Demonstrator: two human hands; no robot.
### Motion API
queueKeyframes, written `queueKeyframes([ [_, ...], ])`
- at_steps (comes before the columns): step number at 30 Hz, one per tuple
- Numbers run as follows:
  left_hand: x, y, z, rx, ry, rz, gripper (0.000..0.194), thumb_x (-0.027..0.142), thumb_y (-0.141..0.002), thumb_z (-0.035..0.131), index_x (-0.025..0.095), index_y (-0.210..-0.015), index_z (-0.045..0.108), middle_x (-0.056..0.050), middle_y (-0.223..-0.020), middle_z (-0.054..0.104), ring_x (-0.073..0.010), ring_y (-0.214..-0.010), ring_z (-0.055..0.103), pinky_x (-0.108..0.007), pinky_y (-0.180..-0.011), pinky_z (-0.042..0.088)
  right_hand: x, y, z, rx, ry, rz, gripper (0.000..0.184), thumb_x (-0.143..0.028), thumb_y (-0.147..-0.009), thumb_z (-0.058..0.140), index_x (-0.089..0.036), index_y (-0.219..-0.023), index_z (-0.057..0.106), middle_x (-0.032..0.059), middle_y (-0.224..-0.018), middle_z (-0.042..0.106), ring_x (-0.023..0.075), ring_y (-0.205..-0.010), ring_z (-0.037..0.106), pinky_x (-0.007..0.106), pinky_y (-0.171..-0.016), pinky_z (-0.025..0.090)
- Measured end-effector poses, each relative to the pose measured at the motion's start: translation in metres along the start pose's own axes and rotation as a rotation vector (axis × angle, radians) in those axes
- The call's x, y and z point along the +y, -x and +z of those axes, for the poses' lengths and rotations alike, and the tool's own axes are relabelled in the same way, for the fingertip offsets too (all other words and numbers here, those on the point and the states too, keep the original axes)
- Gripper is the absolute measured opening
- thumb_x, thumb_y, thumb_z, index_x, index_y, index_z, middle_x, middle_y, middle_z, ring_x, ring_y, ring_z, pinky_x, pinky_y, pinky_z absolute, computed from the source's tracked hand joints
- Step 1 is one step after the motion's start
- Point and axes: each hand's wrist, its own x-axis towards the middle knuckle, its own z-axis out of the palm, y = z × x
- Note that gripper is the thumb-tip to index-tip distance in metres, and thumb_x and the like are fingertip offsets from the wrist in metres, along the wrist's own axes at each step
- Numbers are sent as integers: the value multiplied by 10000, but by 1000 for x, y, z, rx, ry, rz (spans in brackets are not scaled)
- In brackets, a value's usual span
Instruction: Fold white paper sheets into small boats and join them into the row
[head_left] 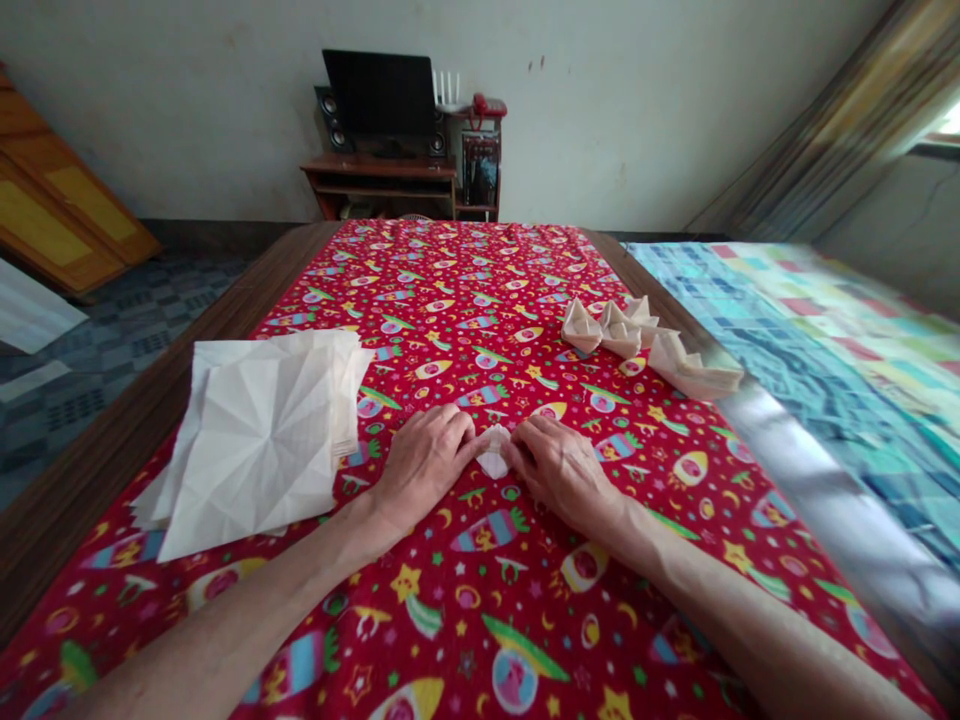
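A small folded piece of white paper (494, 460) lies between my hands on the red patterned cloth (487, 580). My left hand (431, 455) pinches its left side, thumb and fingers pressed together. On the right side, my right hand (561, 462) grips it in the same way, its fingers curled. Part of the folded paper is hidden under the fingers. To the left of my left hand rests a stack of creased white paper sheets (262, 430). Several folded paper shapes (619, 330) with pointed tips sit beyond my right hand, near the cloth's right edge.
A wooden table edge (217, 300) runs along the left of the cloth. On the right is a bed with a blue patterned cover (720, 330). By the far wall stands a desk (382, 170) with a monitor (380, 95), and a red telephone (487, 106) is beside it.
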Motion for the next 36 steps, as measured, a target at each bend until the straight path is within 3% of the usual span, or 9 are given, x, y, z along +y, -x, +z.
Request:
queueKeyframes([
  [9,1,-1,-2,-8,8,-9,288,424,-936,456,205,-761,520,14,-760,574,-150,-683,532,-282,-644,341,-1,-3,-3,-68,2,72,304,-426,-922,489,-190,-735,532,20,-717,563,127,-617,484,242,-573,297],
  [18,-8,-4,-8,-57,30,-46,231,391,-814,659,206,-745,539,22,-754,581,-164,-736,554,-276,-657,360,8,0,-6,-101,-90,75,173,-314,-907,527,-194,-784,544,13,-743,589,129,-658,522,224,-598,329],
  [24,-15,-1,-6,-50,118,-37,167,332,-844,630,198,-778,556,8,-778,592,-165,-749,558,-273,-675,392,10,6,-9,-63,-68,64,173,-302,-908,512,-193,-776,532,27,-766,582,133,-660,520,231,-596,343],
  [27,-17,-1,-6,-43,217,-30,121,271,-911,514,191,-853,586,-13,-819,608,-159,-772,571,-264,-702,416,11,8,-7,-22,-79,38,183,-297,-909,504,-195,-760,530,25,-757,577,128,-647,513,230,-589,343],
  [30,-14,-5,-8,-48,273,-24,213,260,-946,418,182,-902,612,-39,-876,625,-161,-817,589,-262,-739,432,12,11,-3,37,-118,28,177,-301,-910,517,-195,-770,537,20,-755,577,127,-662,515,228,-599,349],
  [36,-7,-25,-5,-156,351,19,201,344,-891,517,195,-840,642,-17,-838,662,-157,-764,614,-244,-671,427,14,15,0,58,-185,15,148,-295,-904,538,-197,-798,568,28,-770,593,142,-702,534,236,-631,384],
])
